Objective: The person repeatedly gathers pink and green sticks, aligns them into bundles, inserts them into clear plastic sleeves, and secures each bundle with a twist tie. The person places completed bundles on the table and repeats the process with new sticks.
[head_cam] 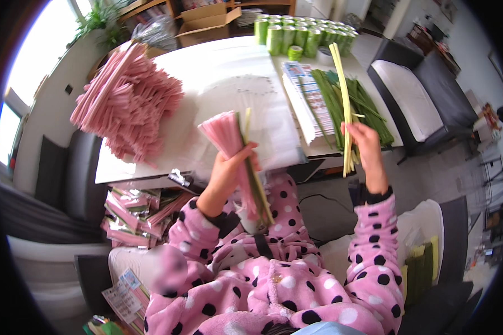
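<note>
My left hand (pixel 233 169) grips a bundle of pink chenille stems (pixel 223 133), with a few green stems (pixel 251 186) and a yellow stem (pixel 247 121) along its right side. The bundle is held tilted, over my lap and the table's front edge. In my right hand (pixel 365 144) is a thin bunch of pale yellow stems (pixel 339 79), held nearly upright. Behind that hand, a heap of green stems (pixel 371 106) lies on the table's right side. Printed sheets (pixel 306 104) are stacked just left of the heap, with some green stems across them.
A tall pile of pink stems (pixel 125 96) covers the left of the white table (pixel 209 63). Green cylinders (pixel 293 35) stand at the back right by a green roll (pixel 295 52). Bagged pink bundles (pixel 130 213) lie below left; green and yellow bundles (pixel 419 268) lie on the seat at right.
</note>
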